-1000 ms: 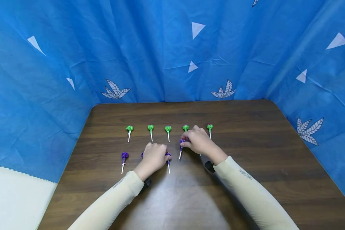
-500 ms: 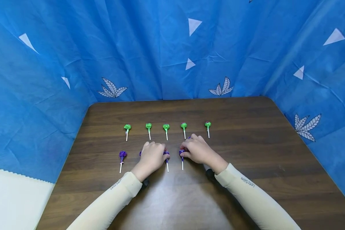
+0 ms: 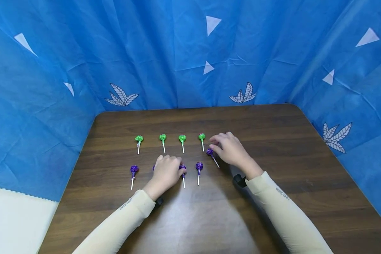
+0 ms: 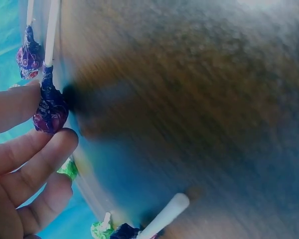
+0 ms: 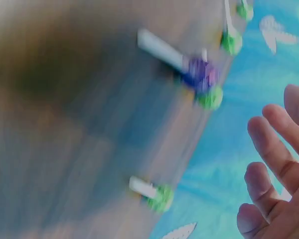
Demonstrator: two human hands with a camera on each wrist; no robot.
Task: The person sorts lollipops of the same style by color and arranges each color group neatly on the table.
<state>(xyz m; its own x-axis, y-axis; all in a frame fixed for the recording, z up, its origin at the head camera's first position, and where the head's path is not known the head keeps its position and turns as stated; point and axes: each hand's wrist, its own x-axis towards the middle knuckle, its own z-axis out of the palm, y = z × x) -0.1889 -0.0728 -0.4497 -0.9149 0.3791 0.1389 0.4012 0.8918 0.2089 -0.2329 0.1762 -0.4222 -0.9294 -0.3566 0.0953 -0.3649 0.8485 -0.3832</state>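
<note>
My left hand (image 3: pixel 166 173) pinches a purple-wrapped lollipop (image 4: pixel 51 112) between thumb and fingers, its white stick pointing toward me. Another purple lollipop under that hand is mostly hidden in the head view. My right hand (image 3: pixel 231 150) has its fingers apart and holds nothing, as the right wrist view shows. Close to its thumb lies a slanted purple lollipop (image 3: pixel 210 152). To the left of that one, a purple lollipop (image 3: pixel 199 166) lies on the table, stick toward me. The farthest left purple lollipop (image 3: pixel 134 169) lies alone.
Behind the purple ones runs a row of green lollipops, among them one at the left (image 3: pixel 139 138) and one near my right hand (image 3: pixel 201 136). Another green lollipop (image 5: pixel 160 198) is hidden by that hand in the head view. A blue curtain (image 3: pixel 177 53) borders the wooden table (image 3: pixel 273 127).
My right hand brought a purple lollipop down toward the near row, let go of it, and moved right and away to the slanted one. My left hand has stayed in about the same place.
</note>
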